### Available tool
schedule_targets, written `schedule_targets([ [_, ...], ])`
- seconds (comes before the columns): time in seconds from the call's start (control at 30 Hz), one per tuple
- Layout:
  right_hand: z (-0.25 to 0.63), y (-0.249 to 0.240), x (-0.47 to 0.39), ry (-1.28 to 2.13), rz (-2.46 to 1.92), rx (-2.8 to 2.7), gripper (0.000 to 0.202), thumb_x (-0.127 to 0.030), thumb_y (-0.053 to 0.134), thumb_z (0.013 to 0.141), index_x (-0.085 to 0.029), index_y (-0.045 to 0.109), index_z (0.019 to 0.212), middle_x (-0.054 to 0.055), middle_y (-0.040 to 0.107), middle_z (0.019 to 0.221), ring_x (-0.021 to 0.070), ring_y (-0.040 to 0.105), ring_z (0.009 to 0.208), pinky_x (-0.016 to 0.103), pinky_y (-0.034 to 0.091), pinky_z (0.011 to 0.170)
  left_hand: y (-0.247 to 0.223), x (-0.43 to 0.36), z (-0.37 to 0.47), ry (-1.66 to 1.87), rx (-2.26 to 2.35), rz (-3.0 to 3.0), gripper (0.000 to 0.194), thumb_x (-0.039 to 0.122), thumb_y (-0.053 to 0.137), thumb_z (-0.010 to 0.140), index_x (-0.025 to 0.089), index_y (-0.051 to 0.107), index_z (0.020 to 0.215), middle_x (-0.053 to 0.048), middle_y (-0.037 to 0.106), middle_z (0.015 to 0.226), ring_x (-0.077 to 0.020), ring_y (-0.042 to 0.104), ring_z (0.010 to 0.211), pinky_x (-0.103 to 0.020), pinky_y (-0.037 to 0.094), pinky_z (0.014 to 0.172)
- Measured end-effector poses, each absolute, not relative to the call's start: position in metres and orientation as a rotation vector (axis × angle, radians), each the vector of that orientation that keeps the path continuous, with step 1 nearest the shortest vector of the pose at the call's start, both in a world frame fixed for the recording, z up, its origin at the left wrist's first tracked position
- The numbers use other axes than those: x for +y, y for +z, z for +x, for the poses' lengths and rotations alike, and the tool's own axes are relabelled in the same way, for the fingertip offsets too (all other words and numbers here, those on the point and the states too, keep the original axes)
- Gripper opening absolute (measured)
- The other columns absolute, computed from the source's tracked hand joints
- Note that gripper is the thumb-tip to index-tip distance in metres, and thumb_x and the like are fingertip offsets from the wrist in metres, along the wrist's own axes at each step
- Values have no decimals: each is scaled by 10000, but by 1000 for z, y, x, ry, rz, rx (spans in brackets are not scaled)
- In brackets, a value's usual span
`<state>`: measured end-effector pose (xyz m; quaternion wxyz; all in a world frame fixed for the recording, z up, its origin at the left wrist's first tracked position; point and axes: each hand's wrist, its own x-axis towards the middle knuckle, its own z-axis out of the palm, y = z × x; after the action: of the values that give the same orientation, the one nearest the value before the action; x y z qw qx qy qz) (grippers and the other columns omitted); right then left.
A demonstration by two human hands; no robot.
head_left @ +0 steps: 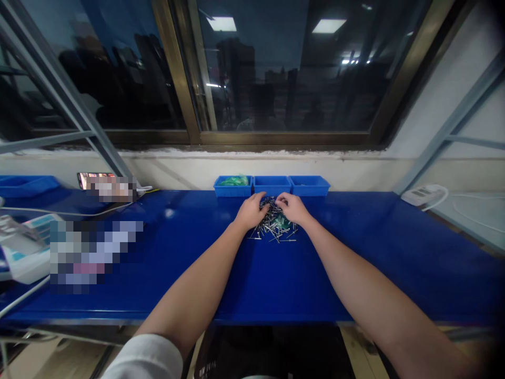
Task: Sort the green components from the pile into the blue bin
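A loose heap of shiny metal pins that look like blind rivets [272, 227] lies on the blue tabletop [272, 284], with a piece of green plastic [281, 221] among them. My left hand [252, 211] rests against the heap's left side, thumb and fingers apart and curved around its edge. At the upper right of the heap, my right hand [294, 208] has its thumb and fingertips pinched together. Whatever is between those fingertips is too small to make out. Several rivets are spread at the front of the heap, pointing in different directions.
Behind the heap stand three blue bins: the left bin [233, 192] holds green plastic, beside a middle bin [272, 190] and a right bin [310, 192]. A lit phone [84, 181], a white device [33, 263] and cables are at left. Metal shelf posts flank the window.
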<state>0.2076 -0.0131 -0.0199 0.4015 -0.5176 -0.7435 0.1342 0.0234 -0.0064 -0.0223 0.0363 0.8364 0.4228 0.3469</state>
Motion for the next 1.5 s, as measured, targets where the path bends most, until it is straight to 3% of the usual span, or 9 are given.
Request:
schedule_targets([
  [0.17,203,-20,-12,544,-1154,-1860,132,-254,508,785,-175,610,813,22,644,713,156,591,681,273,441,650,-18,-7,25,1120,1179,2598,216,272,502,862,178,615,1020,-64,657,970,-185,610,909,-307,468,843],
  [0.33,202,-19,-13,704,-1084,-1689,169,-322,560,753,-164,602,792,28,640,678,161,606,670,295,458,673,-16,-6,25,1128,1201,2619,147,242,495,864,176,626,860,-47,655,858,-172,606,785,-287,467,751],
  [0.53,207,-13,-18,882,-1081,-1547,246,-393,644,654,-158,636,726,34,658,653,159,594,630,287,447,620,-14,-9,25,1108,1241,2613,161,250,473,874,179,618,875,-43,653,871,-169,604,808,-281,464,767],
  [0.73,215,-16,-8,738,-1161,-1325,242,-368,617,640,-151,656,738,47,671,673,158,588,626,275,452,590,-13,-12,26,1096,1328,2559,277,329,484,871,175,575,1082,-67,645,1002,-188,602,935,-303,466,850],
  [0.9,234,-20,4,517,-1267,-1137,342,-326,601,632,-129,646,908,75,677,824,182,611,749,303,472,693,-16,-9,23,1078,1407,2543,295,316,481,862,165,566,1101,-83,628,1033,-199,597,957,-311,466,864],
  [1.07,250,-25,13,360,-1379,-1144,456,-258,587,614,-126,595,1051,100,647,1004,169,576,738,324,466,731,-18,-8,21,1034,1420,2542,294,309,468,863,165,571,1098,-85,619,1051,-199,597,959,-308,468,862],
  [1.3,248,-26,9,283,-1435,-1282,706,-233,609,608,-154,437,1288,122,554,1205,201,536,887,342,454,789,-18,-9,20,944,1457,2540,310,333,467,862,172,572,1105,-83,615,1072,-203,594,983,-309,461,882],
  [1.5,233,-18,-6,170,-1470,-1553,308,-247,568,682,-156,639,967,68,637,911,174,553,781,323,447,778,-17,-11,20,839,1455,2552,378,432,438,867,184,585,1111,-82,625,1082,-218,598,993,-323,454,892],
])
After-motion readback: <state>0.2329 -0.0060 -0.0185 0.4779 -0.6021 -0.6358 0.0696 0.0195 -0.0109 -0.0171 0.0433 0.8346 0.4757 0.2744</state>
